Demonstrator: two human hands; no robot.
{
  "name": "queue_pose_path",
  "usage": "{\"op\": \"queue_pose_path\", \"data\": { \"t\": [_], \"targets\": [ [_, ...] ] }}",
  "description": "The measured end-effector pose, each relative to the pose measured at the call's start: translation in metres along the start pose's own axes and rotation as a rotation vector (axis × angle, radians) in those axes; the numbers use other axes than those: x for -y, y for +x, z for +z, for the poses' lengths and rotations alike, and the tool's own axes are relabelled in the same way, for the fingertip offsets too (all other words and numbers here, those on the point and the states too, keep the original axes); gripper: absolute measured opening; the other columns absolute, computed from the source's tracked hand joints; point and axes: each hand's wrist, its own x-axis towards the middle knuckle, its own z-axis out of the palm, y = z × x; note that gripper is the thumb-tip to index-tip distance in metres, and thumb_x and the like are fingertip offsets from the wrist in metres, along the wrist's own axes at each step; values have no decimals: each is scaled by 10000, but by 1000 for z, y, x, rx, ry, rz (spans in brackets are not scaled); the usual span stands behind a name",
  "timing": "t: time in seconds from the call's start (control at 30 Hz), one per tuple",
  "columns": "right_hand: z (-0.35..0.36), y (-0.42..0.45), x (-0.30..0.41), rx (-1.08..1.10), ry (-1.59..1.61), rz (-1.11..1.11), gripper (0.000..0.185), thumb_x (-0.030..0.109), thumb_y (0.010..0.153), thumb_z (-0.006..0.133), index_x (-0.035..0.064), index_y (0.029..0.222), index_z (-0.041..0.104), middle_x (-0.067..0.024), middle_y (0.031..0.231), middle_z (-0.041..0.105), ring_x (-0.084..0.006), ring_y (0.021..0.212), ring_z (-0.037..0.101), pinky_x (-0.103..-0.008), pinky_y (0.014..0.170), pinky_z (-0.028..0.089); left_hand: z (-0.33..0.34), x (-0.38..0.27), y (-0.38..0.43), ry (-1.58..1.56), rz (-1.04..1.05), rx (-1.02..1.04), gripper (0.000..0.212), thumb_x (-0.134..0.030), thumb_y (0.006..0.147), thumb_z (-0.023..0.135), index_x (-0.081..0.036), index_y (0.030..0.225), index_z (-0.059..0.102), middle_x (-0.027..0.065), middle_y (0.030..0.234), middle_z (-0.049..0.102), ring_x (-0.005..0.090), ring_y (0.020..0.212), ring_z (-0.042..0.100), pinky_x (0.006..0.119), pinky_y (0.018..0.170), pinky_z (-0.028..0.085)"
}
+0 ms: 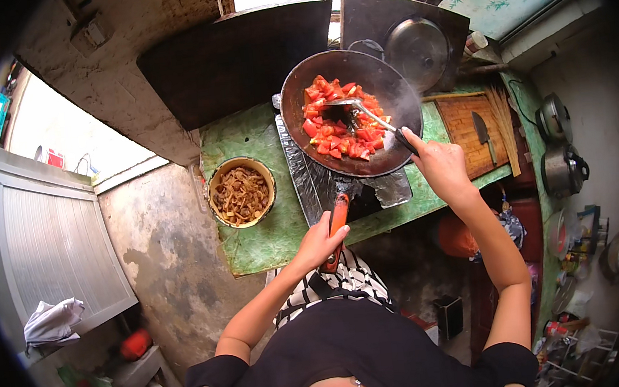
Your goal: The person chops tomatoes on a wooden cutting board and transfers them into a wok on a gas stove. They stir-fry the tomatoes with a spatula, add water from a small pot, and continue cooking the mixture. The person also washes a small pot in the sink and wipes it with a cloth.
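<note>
My left hand (321,243) grips the orange handle (339,215) of a dark wok (295,99), which rests over a foil-covered gas stove (309,191). In my right hand (438,161) is the black-ended handle of a metal spatula (374,114). Its blade lies among chopped red tomatoes (330,143) spread in a ring inside the wok. Dark liquid shows in the ring's middle, and steam rises at the wok's right side. Left of the stove stands an enamel bowl (213,201) holding a brown, shredded cooked food (241,193).
A kitchen knife (482,131) lies on a wooden cutting board (454,127) to the right. Behind the wok, a metal lid (418,54) leans against a dark panel (350,15). Pots (561,171) stand farther right on the green counter (250,132). The counter's front edge is close to my body.
</note>
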Motion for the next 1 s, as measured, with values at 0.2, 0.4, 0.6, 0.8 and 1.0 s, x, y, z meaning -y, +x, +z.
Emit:
{"op": "queue_pose_path", "data": {
  "t": [0.2, 0.4, 0.6, 0.8, 1.0],
  "targets": [
    [-34, -31, 9, 49, 14, -93, 476, 150, 742, 596, 177, 1203, 484, -65, 604, 547, -213, 575, 571, -331, 521, 436, 3, 11, 2, 18, 38, -28, 351, -340, 843, 537, -36, 920, 381, 123, 661, 577, 262, 595, 598, 365, 563, 447],
    [-63, -58, -11, 136, -76, -71, 482, 157, 725, 618, 205, 1188, 494, -54, 601, 544, -212, 571, 570, -326, 517, 433, 3, 14, 0, 15, 21, -41, 382, -369, 838, 531, -29, 929, 383, 165, 687, 569, 322, 649, 583, 393, 607, 435],
    [-19, -14, -33, 40, -123, -6, 469, 190, 748, 613, 177, 1198, 483, -47, 641, 577, -199, 606, 583, -321, 535, 433, 4, 12, 1, 60, 59, -52, 390, -377, 838, 528, -25, 924, 381, 176, 696, 566, 340, 662, 579, 401, 618, 432],
    [12, 18, -9, -24, 5, 8, 471, 210, 766, 606, 171, 1214, 467, -41, 656, 585, -190, 653, 596, -315, 562, 443, 2, 9, 2, 63, 35, -44, 411, -391, 831, 530, -18, 925, 382, 198, 725, 562, 365, 696, 570, 411, 634, 427],
    [-25, -27, 2, 39, 84, -125, 509, 177, 740, 632, 214, 1223, 475, -47, 604, 529, -215, 576, 561, -338, 532, 430, 1, 13, 1, 99, 52, -83, 436, -405, 824, 530, -10, 936, 384, 217, 744, 560, 382, 717, 564, 420, 643, 422]
  ]
}}
